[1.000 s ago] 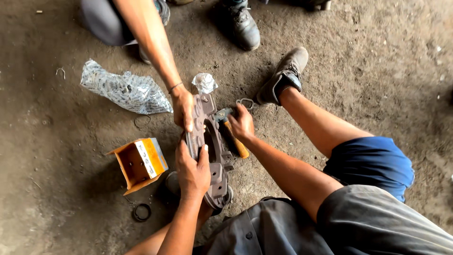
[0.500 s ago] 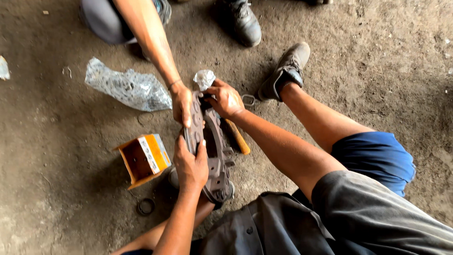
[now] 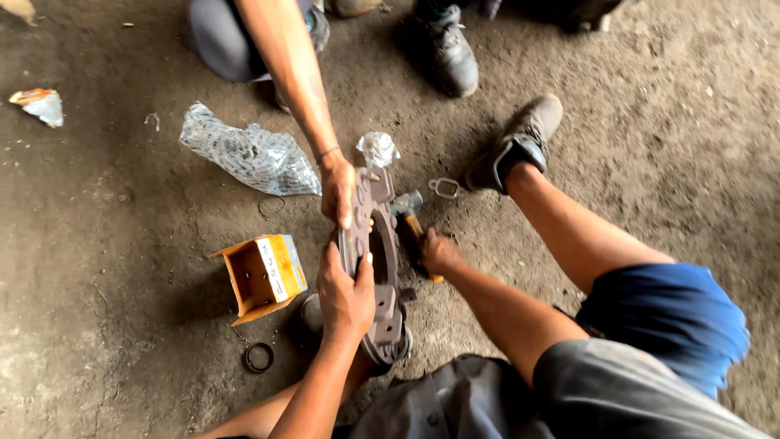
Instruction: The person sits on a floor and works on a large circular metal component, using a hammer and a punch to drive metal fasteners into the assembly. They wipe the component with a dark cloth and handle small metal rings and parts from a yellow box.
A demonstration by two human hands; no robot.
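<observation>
On the dirt floor (image 3: 122, 325), a round dark metal clutch plate (image 3: 382, 268) stands on its edge in the middle, with the person's left hand (image 3: 345, 297) gripping its near rim and a co-worker's hand (image 3: 337, 191) holding its far rim from the left. Just right of the plate, the person's right hand (image 3: 439, 254) holds a wooden-handled hammer (image 3: 413, 223), while a crumpled clear plastic bag (image 3: 248, 154) lies farther back on the left (well apart from the plate). An open orange cardboard box (image 3: 260, 276) sits left of the plate, a small black rubber ring (image 3: 258, 357) lies nearer than the box, and a small bent wire clip (image 3: 445, 189) lies beyond the hammer
</observation>
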